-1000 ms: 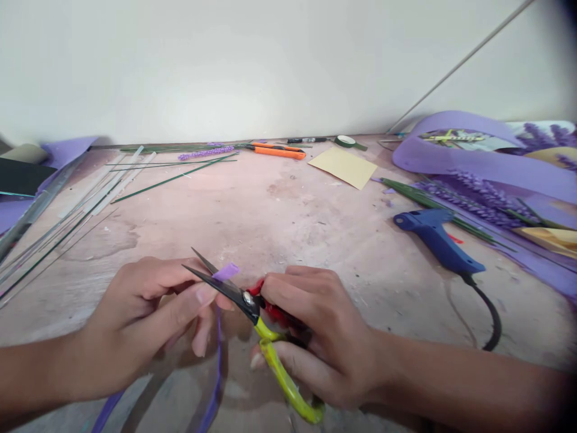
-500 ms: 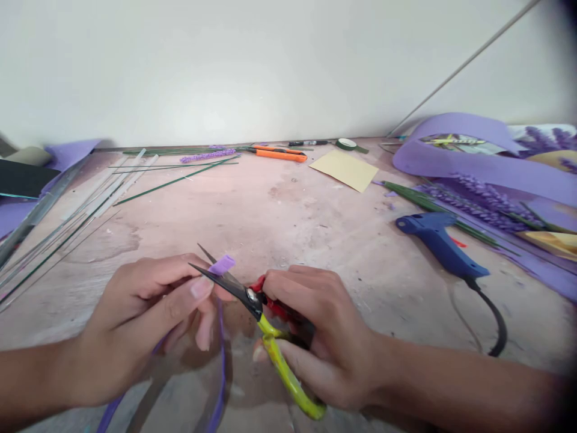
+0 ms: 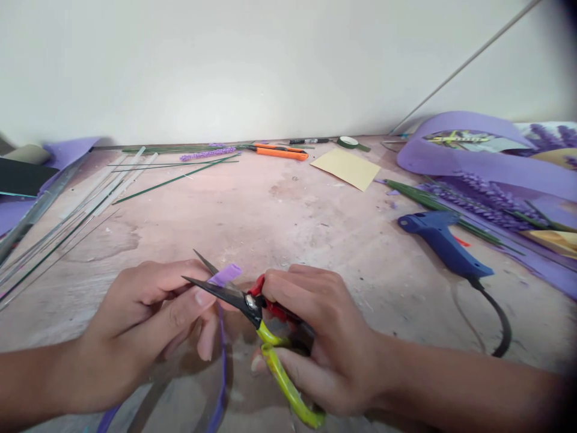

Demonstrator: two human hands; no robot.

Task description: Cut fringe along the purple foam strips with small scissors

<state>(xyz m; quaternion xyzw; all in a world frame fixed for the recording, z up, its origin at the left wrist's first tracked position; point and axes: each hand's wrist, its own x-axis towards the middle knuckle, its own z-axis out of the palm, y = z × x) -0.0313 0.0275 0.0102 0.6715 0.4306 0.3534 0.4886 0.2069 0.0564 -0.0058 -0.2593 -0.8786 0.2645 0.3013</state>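
Pinched between the thumb and fingers of my left hand (image 3: 148,319) is a purple strip (image 3: 228,275), its short end sticking out to the right. A long tail of purple strip hangs below that hand toward the front of the table. My right hand (image 3: 322,337) is closed around a pair of scissors (image 3: 252,304) with red and yellow-green handles and dark, pointed blades. Those blades stand apart, crossing the strip close to my left thumb. Part of the handles is hidden by my right fingers.
A blue glue gun (image 3: 451,243) with a black cord lies on the right, near purple sheet (image 3: 487,165) and lavender stems (image 3: 478,201). Further back are a yellow card (image 3: 346,169), green tape (image 3: 348,142) and an orange cutter (image 3: 280,153). Glue sticks (image 3: 130,186) and wires lie left.
The scissor blades have shifted slightly left and down across the strip. More of the strip's end now shows past the blades. My left hand has barely moved.
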